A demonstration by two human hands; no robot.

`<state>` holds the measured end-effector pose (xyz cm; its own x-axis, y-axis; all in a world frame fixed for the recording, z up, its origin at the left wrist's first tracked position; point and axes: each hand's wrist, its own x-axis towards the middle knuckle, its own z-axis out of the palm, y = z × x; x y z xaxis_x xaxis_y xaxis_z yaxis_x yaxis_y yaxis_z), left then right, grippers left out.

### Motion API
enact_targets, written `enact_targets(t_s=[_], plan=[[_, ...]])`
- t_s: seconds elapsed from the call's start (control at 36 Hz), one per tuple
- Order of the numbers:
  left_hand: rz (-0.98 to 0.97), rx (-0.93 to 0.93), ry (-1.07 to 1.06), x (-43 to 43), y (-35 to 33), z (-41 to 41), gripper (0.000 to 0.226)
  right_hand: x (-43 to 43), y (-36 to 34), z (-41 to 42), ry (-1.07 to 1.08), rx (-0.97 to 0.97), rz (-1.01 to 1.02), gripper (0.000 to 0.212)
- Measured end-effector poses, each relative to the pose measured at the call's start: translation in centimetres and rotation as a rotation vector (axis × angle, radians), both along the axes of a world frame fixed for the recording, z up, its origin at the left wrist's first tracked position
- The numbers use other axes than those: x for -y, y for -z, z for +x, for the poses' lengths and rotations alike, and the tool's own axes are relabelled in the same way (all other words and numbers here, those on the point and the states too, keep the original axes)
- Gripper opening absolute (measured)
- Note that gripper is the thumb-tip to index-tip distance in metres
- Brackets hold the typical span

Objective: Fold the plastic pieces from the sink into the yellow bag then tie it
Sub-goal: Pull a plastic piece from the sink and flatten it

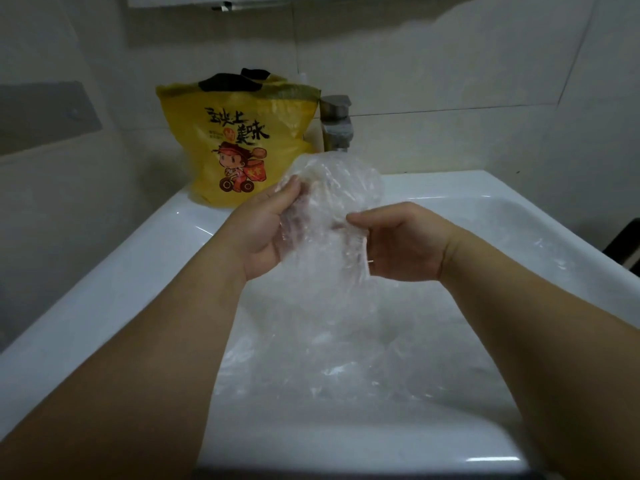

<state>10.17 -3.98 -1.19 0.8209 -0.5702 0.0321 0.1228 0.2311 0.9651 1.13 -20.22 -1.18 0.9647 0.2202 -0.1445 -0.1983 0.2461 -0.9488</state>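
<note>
Plastic piece (329, 202) being folded over sink (138, 271) — left hand (263, 233), right hand (398, 240) fingers (360, 220) both pinching it. Next, likely: compacting further, then reaching yellow bag (239, 140) beyond fingers — mouth open.

I'm looking at a thin, clear, crinkled plastic piece (337, 181); at eleven o'clock the yellow bag (239, 140) is showing glossy film, the tap (336, 128) at twelve dull brushed metal, the sink (104, 271) gleaming smooth white.

The room is dim, with soft greyish light. Small glare sits on the white sink (86, 306) rim. The edges bend, and everything looks slightly blurred.
</note>
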Motion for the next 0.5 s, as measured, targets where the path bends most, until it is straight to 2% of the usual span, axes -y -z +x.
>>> enact_targets(t_s=[0.08, 0.17, 0.22, 0.39, 0.44, 0.5], plan=[[0.020, 0.021, -0.074, 0.0, 0.3, 0.3, 0.021, 0.0, 0.0, 0.3, 0.049, 0.034, 0.012, 0.034], [0.128, 0.072, -0.234, 0.1, 0.7, 0.7, 0.018, 0.0, 0.1, 0.5, 0.156, 0.045, 0.046, 0.020], [0.179, 0.081, -0.321, 0.0, 1.0, 1.0, 0.017, -0.1, 0.3, 0.7, 0.240, 0.039, 0.056, 0.022], [0.186, -0.014, -0.473, -0.6, 1.3, 1.4, 0.014, -0.2, 0.7, 0.9, 0.554, 0.069, -0.097, 0.023], [0.108, -0.110, -0.396, -1.1, 1.2, 1.3, 0.021, 0.0, 0.7, 0.7, 0.632, 0.065, -0.150, 0.025], [0.157, -0.190, -0.235, -1.6, 1.1, 0.9, 0.040, 0.2, 0.8, 0.6, 0.691, 0.058, -0.153, 0.026]])
